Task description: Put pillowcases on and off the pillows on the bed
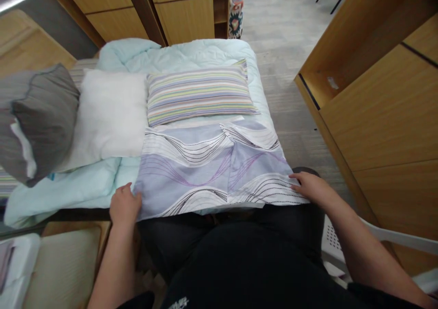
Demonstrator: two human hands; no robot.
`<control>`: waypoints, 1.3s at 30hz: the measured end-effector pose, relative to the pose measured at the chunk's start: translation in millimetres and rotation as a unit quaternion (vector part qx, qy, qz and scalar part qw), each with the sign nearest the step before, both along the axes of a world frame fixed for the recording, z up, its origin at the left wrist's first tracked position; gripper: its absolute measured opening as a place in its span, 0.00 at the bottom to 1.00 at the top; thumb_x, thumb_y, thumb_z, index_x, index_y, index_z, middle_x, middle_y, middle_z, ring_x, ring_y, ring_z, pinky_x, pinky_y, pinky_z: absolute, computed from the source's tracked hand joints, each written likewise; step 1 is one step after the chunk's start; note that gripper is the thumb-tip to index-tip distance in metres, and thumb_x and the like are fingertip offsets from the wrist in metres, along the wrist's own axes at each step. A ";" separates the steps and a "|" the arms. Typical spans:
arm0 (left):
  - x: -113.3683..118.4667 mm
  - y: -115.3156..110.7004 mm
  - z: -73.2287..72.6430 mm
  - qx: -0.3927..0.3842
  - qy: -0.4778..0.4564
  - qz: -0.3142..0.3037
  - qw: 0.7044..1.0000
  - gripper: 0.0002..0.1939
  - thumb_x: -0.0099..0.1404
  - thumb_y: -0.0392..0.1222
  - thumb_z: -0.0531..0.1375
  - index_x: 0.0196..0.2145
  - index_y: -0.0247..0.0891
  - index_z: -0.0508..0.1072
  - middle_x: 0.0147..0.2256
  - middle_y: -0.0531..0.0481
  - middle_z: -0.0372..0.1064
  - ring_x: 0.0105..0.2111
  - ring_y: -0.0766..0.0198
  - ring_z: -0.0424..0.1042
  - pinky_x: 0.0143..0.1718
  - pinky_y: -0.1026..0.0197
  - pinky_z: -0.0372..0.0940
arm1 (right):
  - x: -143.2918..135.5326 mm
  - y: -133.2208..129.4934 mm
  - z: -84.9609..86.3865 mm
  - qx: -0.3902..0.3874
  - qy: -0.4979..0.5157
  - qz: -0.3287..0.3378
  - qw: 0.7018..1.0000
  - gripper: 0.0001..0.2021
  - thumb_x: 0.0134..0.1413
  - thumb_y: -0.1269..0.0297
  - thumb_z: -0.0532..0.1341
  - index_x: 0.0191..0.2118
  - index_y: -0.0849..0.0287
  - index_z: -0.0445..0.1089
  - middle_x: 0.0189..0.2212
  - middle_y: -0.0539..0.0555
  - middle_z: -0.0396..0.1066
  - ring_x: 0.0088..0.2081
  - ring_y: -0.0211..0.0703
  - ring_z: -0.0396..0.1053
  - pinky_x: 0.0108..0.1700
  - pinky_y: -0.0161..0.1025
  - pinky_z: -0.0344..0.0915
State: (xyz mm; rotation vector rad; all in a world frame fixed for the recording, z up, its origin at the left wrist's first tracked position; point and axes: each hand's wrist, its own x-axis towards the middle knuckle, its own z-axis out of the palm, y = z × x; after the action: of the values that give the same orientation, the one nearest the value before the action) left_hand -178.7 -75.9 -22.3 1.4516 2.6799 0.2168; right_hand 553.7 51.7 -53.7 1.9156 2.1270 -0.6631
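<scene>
A pillowcase (185, 172) in grey-blue and white, with black dotted waves and purple lines, lies spread flat at the bed's near edge. Part of its right side is a second layer folded over the rest. At its lower left corner my left hand (126, 206) is closed on the fabric edge, fingertips partly hidden. My right hand (313, 188) pinches the right edge between thumb and fingers. Just behind it, a striped pillow (201, 92) in green, purple and white rests on the pale blue quilt (201, 49).
Left on the bed are a fluffy white cushion (112, 113) and a grey cushion (44, 113) with a white strip. Wooden cabinets (386, 117) stand to the right and behind. A white chair (333, 245) is beside my right arm, a cushioned stool (65, 263) at lower left.
</scene>
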 end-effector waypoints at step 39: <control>269.2 -14.3 -140.3 -0.032 -0.352 -0.406 0.843 0.11 0.72 0.40 0.64 0.50 0.40 0.81 0.57 0.40 0.79 0.72 0.48 0.62 0.74 0.42 0.54 | -269.5 50.7 -39.7 0.090 0.074 0.155 0.981 0.17 0.76 0.58 0.51 0.49 0.58 0.76 0.49 0.62 0.79 0.49 0.51 0.75 0.51 0.41 0.66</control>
State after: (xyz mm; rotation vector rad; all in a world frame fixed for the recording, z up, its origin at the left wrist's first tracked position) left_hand 90.4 -90.2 -162.6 1.8554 1.3561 0.4614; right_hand 284.2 102.4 -93.4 1.6033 2.5846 -0.5800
